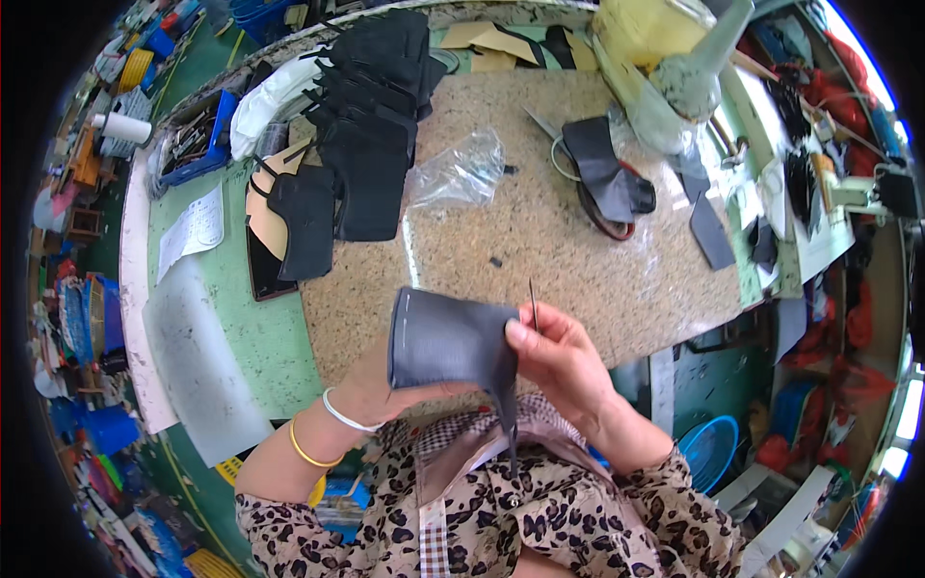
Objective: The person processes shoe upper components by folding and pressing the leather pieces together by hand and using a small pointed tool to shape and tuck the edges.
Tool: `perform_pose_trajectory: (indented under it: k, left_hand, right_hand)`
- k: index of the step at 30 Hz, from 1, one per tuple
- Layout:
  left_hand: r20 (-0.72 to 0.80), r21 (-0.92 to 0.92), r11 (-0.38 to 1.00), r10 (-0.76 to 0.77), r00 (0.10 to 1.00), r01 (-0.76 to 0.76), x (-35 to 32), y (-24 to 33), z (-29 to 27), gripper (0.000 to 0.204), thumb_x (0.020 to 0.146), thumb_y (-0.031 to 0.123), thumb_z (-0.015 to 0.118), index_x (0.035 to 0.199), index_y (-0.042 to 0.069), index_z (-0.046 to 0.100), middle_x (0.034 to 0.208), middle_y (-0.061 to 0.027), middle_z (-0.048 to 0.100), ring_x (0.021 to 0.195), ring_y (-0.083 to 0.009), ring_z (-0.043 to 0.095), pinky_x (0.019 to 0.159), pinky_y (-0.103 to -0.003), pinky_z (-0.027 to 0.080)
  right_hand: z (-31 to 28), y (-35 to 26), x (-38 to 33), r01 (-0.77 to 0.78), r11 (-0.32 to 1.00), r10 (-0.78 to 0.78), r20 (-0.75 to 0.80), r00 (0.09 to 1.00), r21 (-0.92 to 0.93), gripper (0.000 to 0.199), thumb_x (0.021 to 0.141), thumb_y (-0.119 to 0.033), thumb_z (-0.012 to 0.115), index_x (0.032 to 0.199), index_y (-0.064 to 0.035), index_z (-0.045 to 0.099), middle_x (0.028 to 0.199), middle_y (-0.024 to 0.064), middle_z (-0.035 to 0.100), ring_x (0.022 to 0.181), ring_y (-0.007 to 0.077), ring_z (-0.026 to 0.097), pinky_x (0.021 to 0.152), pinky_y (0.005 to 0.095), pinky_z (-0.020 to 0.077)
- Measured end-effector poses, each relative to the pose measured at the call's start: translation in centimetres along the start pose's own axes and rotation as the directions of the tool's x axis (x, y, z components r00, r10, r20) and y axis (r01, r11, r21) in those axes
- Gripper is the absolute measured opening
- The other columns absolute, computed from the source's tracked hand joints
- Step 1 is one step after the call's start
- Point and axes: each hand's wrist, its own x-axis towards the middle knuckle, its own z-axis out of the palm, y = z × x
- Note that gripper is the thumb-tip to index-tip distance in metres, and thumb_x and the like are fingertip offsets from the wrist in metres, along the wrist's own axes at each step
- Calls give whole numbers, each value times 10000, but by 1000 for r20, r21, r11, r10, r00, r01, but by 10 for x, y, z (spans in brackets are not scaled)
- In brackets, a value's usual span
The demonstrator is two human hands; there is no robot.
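Black folded piece (448,337), on my remote feed, lies over the mostly hidden left hand (429,393), whose grip I can't tell; at the piece's three o'clock, the right hand (561,354) pinches its edge, a thin dark tool (534,304) pointing toward twelve.

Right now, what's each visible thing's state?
Dark grey piece, bent, held in both hands
Left hand, mostly hidden behind it
Right hand, pinching its edge
Thin dark tool, upright in right hand
Scissors, partly covered; open or shut unclear
Clear plastic bag, crumpled
Black pieces, stacked, overlapping
Blue tray, holding loose items
Paper sheet, curled
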Motion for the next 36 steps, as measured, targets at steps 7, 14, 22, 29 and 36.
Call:
perform_pose_trajectory:
  k: [7,14,22,29,36]
  left_hand:
    - [-54,69,993,101,993,-97,-10,10,0,318,781,68,668,1080,26,569,1046,-86,608,949,-187,585,832,-315,462]
    - [64,-152,979,146,987,-135,-8,1,-11,356,767,28,669,1102,11,552,1099,-75,586,1002,-174,558,898,-323,429]
    - [-65,-348,930,-148,987,116,-13,22,2,242,781,44,671,1009,-6,606,950,-61,644,880,-113,580,794,-248,465]
    - [-77,-161,983,-106,991,92,-11,33,14,206,766,100,713,908,-14,618,902,-52,656,818,-82,582,756,-227,462]
    - [-294,-371,896,-361,885,243,15,12,33,185,758,72,716,902,-6,632,845,-41,659,738,-71,596,671,-221,486]
  right_hand:
    - [7,3,0,26,1000,-26,-21,999,-1,112,879,-191,590,879,-84,557,705,-91,488,554,-12,336,492,158,264]
    - [2,20,19,-299,893,211,275,938,337,116,914,-167,520,935,-55,545,601,-105,359,459,-5,224,387,159,154]
    - [0,10,21,-384,905,357,162,920,185,138,928,-193,496,906,-66,547,562,-108,323,437,3,197,381,161,157]
    - [0,4,6,-292,954,297,99,950,-61,180,924,-222,515,885,-52,557,612,-83,418,499,2,306,430,167,245]
    - [-50,4,-12,495,537,-560,150,815,-683,183,788,16,627,963,-29,655,794,23,626,620,58,501,559,200,392]
